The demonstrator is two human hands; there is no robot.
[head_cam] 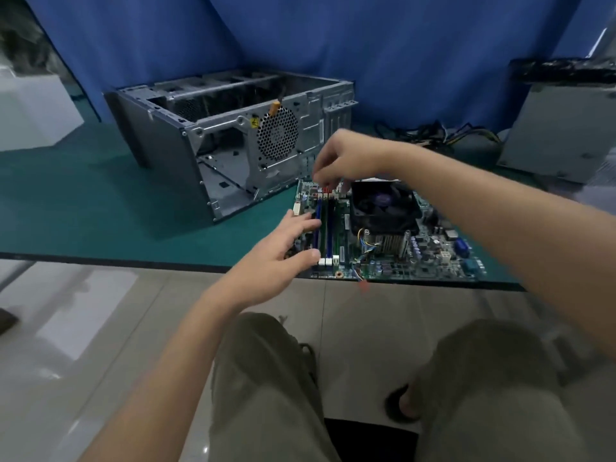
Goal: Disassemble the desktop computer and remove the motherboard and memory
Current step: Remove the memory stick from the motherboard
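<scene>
The motherboard (430,255) is out of the computer case (233,145) and lies flat on the green counter (100,201), with its near edge right at the counter's front lip. The emptied case sits behind the motherboard and to its left, open side up and fan grille facing us. The left hand (283,248) rests on the motherboard's left edge, its grip apart: the fingers are stretched out flat beside the blue and black memory slots (325,228), and the thumb lies by the white latches at their near end. The right hand (346,158) hovers over the far end of those slots with its fingertips pointing down at the latches. They are blurred, so I cannot tell whether that grip is pinching anything or only touching. A thin green strip that looks like a memory stick (340,228) stands in the slot closest to the cooler. The black CPU fan (383,208) sits in the middle of the motherboard, with its finned heatsink (388,243) showing on the near side. A tangle of black cables (433,135) lies behind the motherboard, a grey metal box (560,128) stands to their right, and a blue curtain (333,35) hangs at the back.
</scene>
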